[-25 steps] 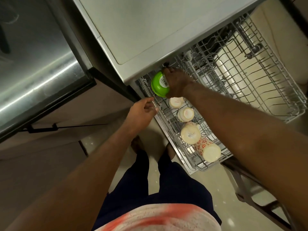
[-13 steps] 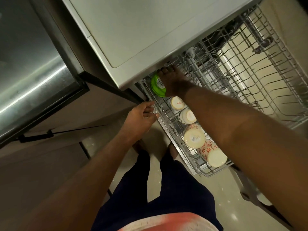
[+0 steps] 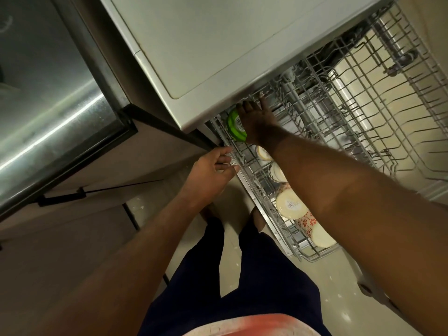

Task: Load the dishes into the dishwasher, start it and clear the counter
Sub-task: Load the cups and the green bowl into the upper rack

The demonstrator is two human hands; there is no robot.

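Green bowl [image 3: 235,126]: on edge in the far left corner of the rack [image 3: 253,192], labelled base facing right against the right hand [image 3: 258,123], mouth toward the rack's left wall; left hand [image 3: 211,170] near, below-left, apart.
Right hand: fingers lie across the green bowl's base, pointing rearward; thumb hidden, grip cannot be told.
Left hand: thumb and fingers pinch the rack's side rail.
Cups [image 3: 291,206]: upturned, in a row nearer than the green bowl.
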